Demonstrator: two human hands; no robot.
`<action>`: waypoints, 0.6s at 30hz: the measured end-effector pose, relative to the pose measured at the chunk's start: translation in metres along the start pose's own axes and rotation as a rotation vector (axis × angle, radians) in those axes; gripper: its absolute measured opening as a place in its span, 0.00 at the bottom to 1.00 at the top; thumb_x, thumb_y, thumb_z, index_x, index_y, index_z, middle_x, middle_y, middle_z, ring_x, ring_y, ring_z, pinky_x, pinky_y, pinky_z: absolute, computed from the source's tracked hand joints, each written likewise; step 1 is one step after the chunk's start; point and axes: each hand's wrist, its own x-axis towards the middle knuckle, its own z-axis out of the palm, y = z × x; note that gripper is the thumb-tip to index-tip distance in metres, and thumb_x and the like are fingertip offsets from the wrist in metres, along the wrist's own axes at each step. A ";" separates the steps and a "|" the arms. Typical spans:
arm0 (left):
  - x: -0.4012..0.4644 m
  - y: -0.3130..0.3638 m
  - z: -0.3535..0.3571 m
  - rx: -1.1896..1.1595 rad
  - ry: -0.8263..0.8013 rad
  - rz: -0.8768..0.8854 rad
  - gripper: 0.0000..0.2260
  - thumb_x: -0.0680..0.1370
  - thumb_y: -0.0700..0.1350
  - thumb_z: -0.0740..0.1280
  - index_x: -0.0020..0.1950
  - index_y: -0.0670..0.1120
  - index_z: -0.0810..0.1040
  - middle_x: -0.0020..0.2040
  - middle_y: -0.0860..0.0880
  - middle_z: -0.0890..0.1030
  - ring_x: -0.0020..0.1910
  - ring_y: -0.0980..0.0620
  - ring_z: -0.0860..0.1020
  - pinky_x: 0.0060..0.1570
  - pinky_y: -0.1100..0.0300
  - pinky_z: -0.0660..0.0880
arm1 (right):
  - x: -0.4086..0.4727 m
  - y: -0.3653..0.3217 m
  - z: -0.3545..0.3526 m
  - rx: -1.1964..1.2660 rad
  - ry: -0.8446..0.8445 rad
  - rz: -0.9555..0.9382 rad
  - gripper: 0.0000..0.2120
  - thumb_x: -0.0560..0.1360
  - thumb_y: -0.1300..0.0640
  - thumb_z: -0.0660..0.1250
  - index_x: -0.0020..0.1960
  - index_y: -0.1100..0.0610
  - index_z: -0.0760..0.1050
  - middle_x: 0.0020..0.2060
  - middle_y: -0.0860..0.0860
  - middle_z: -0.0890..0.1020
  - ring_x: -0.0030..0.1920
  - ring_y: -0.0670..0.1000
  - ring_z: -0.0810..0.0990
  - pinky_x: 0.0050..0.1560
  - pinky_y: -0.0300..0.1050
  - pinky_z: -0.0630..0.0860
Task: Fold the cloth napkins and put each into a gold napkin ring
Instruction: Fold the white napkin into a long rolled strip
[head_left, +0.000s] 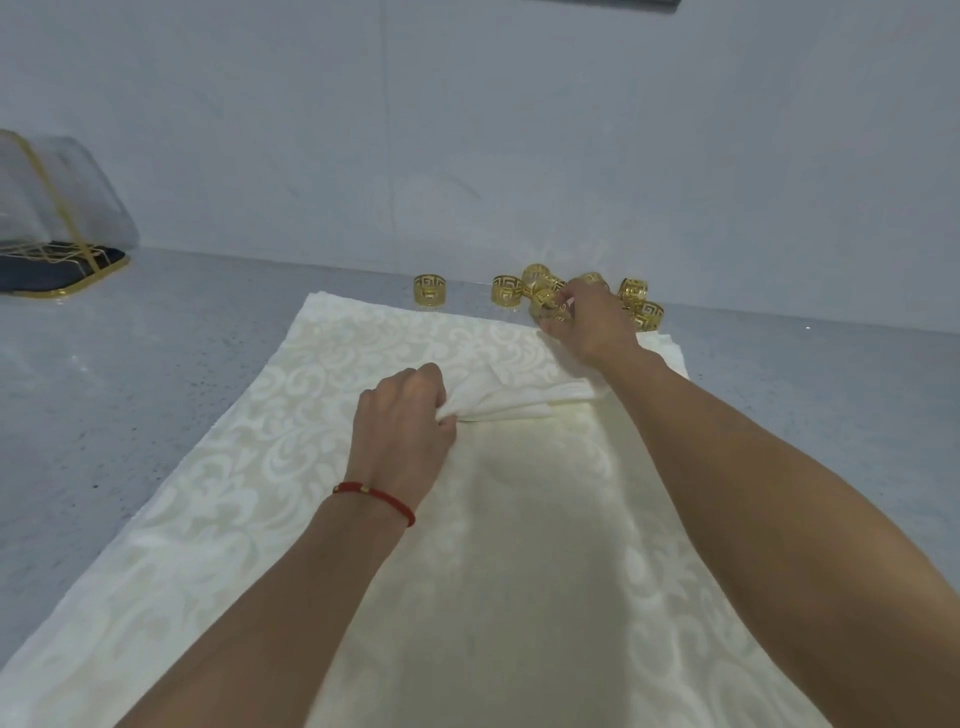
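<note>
A folded white napkin lies across a larger cream patterned cloth spread flat on the counter. My left hand, with a red cord on its wrist, pinches the napkin's left end. My right hand reaches to the far edge of the cloth and grips a gold napkin ring at its fingertips. Several more gold rings with a cut-out key pattern stand in a loose group by the wall, and one ring stands apart on the left.
The grey speckled counter meets a pale wall at the back. At the far left stands a clear holder with a gold frame on a dark base.
</note>
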 end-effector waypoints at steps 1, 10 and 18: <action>0.000 -0.001 0.000 -0.013 0.002 -0.008 0.08 0.70 0.37 0.71 0.38 0.44 0.71 0.35 0.48 0.77 0.35 0.46 0.72 0.35 0.55 0.64 | 0.000 -0.003 0.003 -0.039 0.016 -0.004 0.20 0.77 0.47 0.72 0.63 0.55 0.72 0.60 0.55 0.77 0.57 0.59 0.78 0.48 0.50 0.72; 0.002 -0.006 -0.001 -0.053 0.006 -0.048 0.12 0.71 0.39 0.73 0.38 0.45 0.70 0.35 0.50 0.75 0.34 0.49 0.70 0.34 0.58 0.65 | 0.027 -0.013 0.025 -0.358 0.132 0.030 0.25 0.76 0.40 0.69 0.63 0.57 0.73 0.62 0.58 0.74 0.65 0.60 0.71 0.62 0.55 0.69; 0.003 -0.009 0.002 -0.056 0.032 -0.076 0.11 0.71 0.40 0.74 0.39 0.45 0.72 0.38 0.50 0.77 0.37 0.49 0.73 0.37 0.57 0.67 | 0.040 -0.020 0.035 -0.432 0.160 0.007 0.24 0.77 0.45 0.67 0.68 0.56 0.68 0.57 0.59 0.80 0.62 0.62 0.73 0.63 0.57 0.67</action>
